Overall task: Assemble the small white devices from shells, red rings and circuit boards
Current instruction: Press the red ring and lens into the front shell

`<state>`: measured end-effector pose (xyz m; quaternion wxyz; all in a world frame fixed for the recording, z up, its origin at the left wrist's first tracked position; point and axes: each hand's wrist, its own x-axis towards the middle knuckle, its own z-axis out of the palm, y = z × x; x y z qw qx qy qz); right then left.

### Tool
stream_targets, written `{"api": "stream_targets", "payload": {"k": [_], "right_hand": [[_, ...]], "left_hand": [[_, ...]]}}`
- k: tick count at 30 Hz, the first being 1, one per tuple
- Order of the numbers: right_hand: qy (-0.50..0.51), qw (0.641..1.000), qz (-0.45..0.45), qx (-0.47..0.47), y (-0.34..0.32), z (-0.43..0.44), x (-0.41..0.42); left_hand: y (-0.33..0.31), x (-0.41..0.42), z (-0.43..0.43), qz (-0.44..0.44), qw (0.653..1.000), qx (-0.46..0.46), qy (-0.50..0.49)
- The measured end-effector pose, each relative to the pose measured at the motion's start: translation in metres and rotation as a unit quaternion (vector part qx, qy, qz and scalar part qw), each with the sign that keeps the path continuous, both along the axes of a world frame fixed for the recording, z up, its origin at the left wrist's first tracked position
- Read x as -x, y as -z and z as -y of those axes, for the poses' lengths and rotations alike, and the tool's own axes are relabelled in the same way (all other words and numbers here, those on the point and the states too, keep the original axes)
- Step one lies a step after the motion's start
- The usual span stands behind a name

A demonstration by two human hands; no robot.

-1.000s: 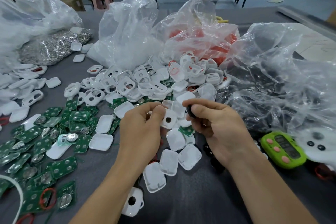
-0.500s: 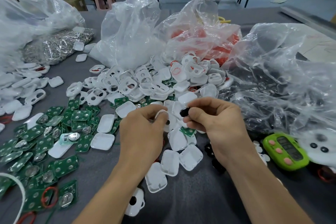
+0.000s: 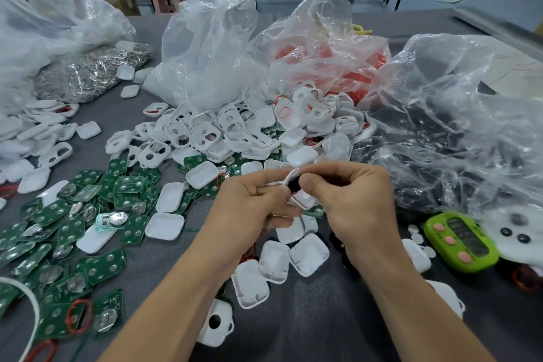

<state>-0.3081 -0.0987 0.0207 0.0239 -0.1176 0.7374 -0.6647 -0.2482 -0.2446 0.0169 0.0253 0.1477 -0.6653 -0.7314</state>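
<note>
My left hand (image 3: 252,203) grips a small white shell (image 3: 291,178) above the table's middle. My right hand (image 3: 349,200) pinches a small black round part (image 3: 294,186) and holds it against that shell. Both hands meet at the shell, fingers curled. A heap of white shells (image 3: 235,135) lies just behind the hands. Green circuit boards (image 3: 67,229) are spread at the left. A red ring (image 3: 78,316) lies on a board at the lower left. More white shell halves (image 3: 279,264) lie under my wrists.
Clear plastic bags stand behind: one with white parts (image 3: 205,53), one with red rings (image 3: 332,59), one with dark parts (image 3: 455,132). A bag of silver pieces (image 3: 91,70) is at the far left. A green counter device (image 3: 461,241) lies at the right.
Both hands came closer together. The right hand brought the black part leftwards onto the shell, and the left hand tilted the shell up on edge.
</note>
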Motion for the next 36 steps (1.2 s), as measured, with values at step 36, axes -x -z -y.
{"api": "stream_targets", "payload": {"k": [36], "right_hand": [[-0.017,0.998,0.021,-0.064,0.003,0.007,-0.004]], "left_hand": [[-0.011,-0.006,-0.015,-0.038,0.963,0.229,-0.139]]}}
